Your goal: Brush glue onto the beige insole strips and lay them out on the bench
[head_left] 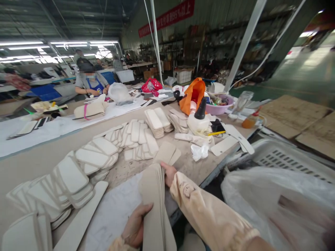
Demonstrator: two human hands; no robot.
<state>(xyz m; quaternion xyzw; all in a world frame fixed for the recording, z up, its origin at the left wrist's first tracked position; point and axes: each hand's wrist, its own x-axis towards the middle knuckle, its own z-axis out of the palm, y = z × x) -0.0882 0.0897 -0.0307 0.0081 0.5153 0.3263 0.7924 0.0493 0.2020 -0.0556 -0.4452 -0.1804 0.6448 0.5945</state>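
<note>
A stack of long beige strips (153, 195) with rounded ends stands between my hands at the near edge of the table. My left hand (136, 223) is closed round its lower part, thumb lying across the front strip. At the upper right end, my right hand (169, 173) grips the stack's edge, its fingers partly hidden behind the strips. Just beyond lie a few loose beige pieces (167, 153). To the left, many pale rounded pieces (72, 174) are spread in overlapping rows, with one long strip (83, 216) in front of them.
Neat piles of pale pieces (154, 122) stand further back. An orange bag (193, 94), a purple basin (218, 107) and a bottle of amber liquid (250, 121) are at the far right. A plastic-lined crate (282, 157) borders the table's right edge. A co-worker (91, 83) sits across.
</note>
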